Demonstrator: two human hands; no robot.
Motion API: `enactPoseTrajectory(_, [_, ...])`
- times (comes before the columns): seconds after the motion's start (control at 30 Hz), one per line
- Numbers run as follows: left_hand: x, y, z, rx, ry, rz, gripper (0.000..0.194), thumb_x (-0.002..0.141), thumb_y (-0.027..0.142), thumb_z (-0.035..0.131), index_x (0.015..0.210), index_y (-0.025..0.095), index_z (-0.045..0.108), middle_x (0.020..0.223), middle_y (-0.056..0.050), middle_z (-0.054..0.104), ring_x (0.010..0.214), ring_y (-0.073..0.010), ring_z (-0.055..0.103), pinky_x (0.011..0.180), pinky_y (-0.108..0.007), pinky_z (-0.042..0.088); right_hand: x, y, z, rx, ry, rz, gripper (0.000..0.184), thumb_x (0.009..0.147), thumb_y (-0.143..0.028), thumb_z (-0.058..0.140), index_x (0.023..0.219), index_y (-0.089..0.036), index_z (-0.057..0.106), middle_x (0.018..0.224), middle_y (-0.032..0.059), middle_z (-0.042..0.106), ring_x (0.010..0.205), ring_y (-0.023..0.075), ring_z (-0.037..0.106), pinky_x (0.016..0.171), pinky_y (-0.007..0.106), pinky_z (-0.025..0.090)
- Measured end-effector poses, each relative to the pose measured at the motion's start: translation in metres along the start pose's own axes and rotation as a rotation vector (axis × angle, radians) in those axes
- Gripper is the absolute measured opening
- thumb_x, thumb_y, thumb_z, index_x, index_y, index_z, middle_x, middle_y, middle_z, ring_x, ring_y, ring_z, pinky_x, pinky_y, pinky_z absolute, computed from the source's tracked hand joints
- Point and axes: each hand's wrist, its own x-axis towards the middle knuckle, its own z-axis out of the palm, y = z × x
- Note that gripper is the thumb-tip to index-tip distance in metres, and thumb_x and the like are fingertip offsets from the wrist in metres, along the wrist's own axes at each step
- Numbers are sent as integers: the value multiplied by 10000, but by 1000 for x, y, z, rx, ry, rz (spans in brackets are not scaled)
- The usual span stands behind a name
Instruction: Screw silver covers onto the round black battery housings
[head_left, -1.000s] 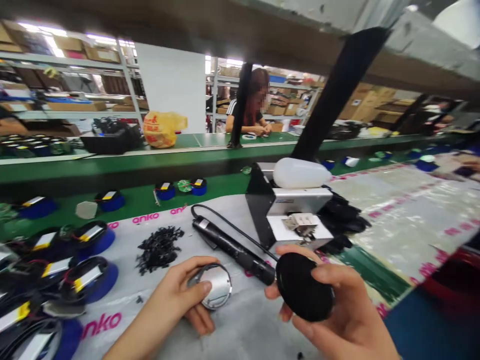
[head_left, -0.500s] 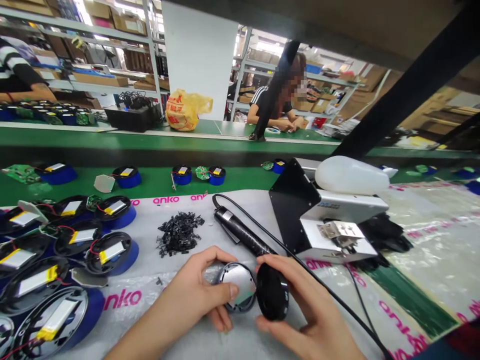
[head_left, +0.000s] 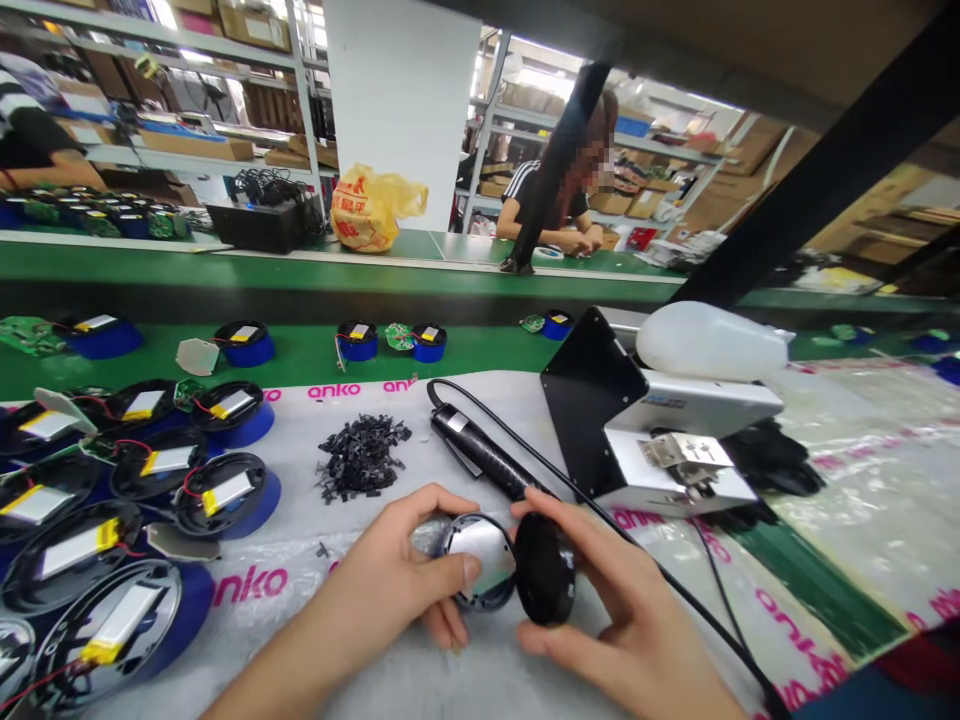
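My left hand (head_left: pixel 420 575) grips a round housing with a silvery disc (head_left: pixel 484 555) on its face, the thumb lying across that disc. Right beside it, a glossy black round cover (head_left: pixel 544 570) is held on edge between the thumb and fingers of my right hand (head_left: pixel 615 600). The two parts are side by side, almost touching; whether they meet is hard to tell. Just beyond my hands lies a black electric screwdriver (head_left: pixel 487 455) with a cable. A heap of small black plastic pieces (head_left: pixel 364 457) sits to its left.
Several blue housings with batteries (head_left: pixel 229 490) crowd the left; more stand along the green strip (head_left: pixel 315 350). A metal machine (head_left: pixel 675 440) with a white bottle (head_left: pixel 709 340) on top is at right. A black post (head_left: pixel 551 180) rises ahead. A person (head_left: pixel 574 215) sits across the bench.
Both hands keep their holds on the housing and the cover, with hardly any shift between the parts. The view has tilted slightly.
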Motion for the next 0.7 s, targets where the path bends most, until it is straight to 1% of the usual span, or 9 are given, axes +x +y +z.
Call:
enactPoseTrajectory(0.07, [-1,0,0,-10,-10,20,431,801,319,730,1164,173,550,670,9,687,465,-121,654,456,-190,517,5,-7,-1,-87,4,-94,790,791,-384,816,1471,-406,415,1352,26,663,1171,235,677,1002,321,554])
enactPoseTrajectory(0.13, [-2,1,-1,-40,-44,42,407,816,325,733,1157,182,562,730,0,697,483,-123,668,477,-203,536,12,-16,-1,-140,-37,-140,769,809,-364,803,1476,-374,421,1349,33,667,1164,225,682,983,292,563])
enactPoseTrajectory(0.2, [-3,3,-5,-95,-95,47,372,834,339,731,1140,192,580,799,-15,709,526,-138,697,520,-227,565,22,-23,-1,-159,-131,-128,740,809,-364,803,1461,-356,454,1374,35,649,1189,230,667,998,297,557])
enactPoseTrajectory(0.3, [-4,6,-12,-231,-181,21,359,828,319,744,1133,188,608,897,-56,734,626,-175,742,602,-267,598,34,-30,-2,-147,-285,-86,702,809,-342,805,1436,-372,491,1430,17,604,1241,241,633,1021,318,546])
enactPoseTrajectory(0.43, [-6,7,-22,-337,-257,-29,396,846,187,686,1231,162,595,808,-77,750,702,-216,771,704,-324,609,43,-28,-3,-131,-391,-83,697,827,-357,787,1445,-428,471,1446,-25,588,1256,232,622,1037,323,540])
enactPoseTrajectory(0.5, [-6,6,-24,-347,-274,-33,402,846,144,662,1244,158,605,819,-79,749,720,-224,778,729,-335,605,44,-24,-3,-148,-408,-107,696,831,-400,775,1454,-426,466,1446,-18,588,1244,240,631,1047,342,537])
enactPoseTrajectory(0.57, [-6,5,-25,-362,-282,-19,423,827,139,684,1244,168,616,846,-78,751,713,-223,778,721,-335,604,46,-22,-2,-178,-405,-145,664,846,-431,751,1454,-380,488,1422,20,610,1209,256,656,1018,356,561])
enactPoseTrajectory(0.63, [-6,3,-26,-369,-301,1,487,790,163,742,1260,180,616,862,-78,757,711,-218,774,720,-336,603,47,-22,-2,-238,-378,-198,612,847,-461,737,1415,-324,551,1380,67,641,1181,288,671,974,391,591])
enactPoseTrajectory(0.7, [-6,2,-26,-357,-341,20,590,731,195,821,1284,195,618,855,-70,763,737,-211,768,753,-340,598,47,-24,-3,-332,-313,-242,592,794,-478,781,1335,-293,629,1315,106,672,1137,335,684,895,448,625])
